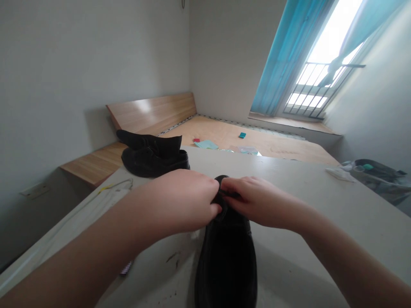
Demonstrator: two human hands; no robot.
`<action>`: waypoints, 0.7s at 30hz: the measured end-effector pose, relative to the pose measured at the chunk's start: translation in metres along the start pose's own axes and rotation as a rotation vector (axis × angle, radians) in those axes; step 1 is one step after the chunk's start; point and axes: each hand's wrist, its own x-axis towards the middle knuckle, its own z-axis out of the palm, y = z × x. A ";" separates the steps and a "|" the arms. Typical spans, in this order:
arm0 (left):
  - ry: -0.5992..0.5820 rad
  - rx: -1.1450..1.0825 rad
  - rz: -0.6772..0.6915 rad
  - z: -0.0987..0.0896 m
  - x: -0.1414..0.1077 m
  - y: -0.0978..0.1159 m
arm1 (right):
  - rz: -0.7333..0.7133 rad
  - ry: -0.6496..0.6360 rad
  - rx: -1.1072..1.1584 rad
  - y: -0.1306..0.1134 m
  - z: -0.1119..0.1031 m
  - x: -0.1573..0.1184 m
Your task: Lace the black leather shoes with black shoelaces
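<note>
nearest us, a smooth black low-cut shoe (226,261) stands on the white, smudged worktop (308,184), its dark, open mouth towards us and its toe pointing away. our bare left hand (189,199) and bare right hand (252,199) come close together over its front, each grip closed on the black upper; whether they pinch a lace, a flap or the tongue, we cannot tell, since everything there is black on black.

that is where we would expect trouble: working largely by feel, we could catch the wrong layer, or lose a thin piece from between thumb and fingers. as neither hand steadies the heel, a sideways tug might swivel the shoe on the hard surface, and uneven pulling could tip it. the heel runs out of view, so we cannot judge how near any edge lies.

our bare left forearm (96,248) is also near a small, pale patterned thing (126,268) and could sweep it aside. a second black shoe (150,166), farther back, seems little at risk.
</note>
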 end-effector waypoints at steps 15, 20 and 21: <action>0.094 -0.128 0.162 -0.005 0.006 0.007 | -0.048 0.754 1.081 0.002 -0.062 -0.042; 0.349 -0.664 0.187 -0.011 0.010 0.023 | -0.129 0.594 0.993 0.018 -0.066 -0.045; 0.419 -0.761 0.180 -0.010 0.012 0.024 | -0.126 0.515 0.939 0.024 -0.062 -0.042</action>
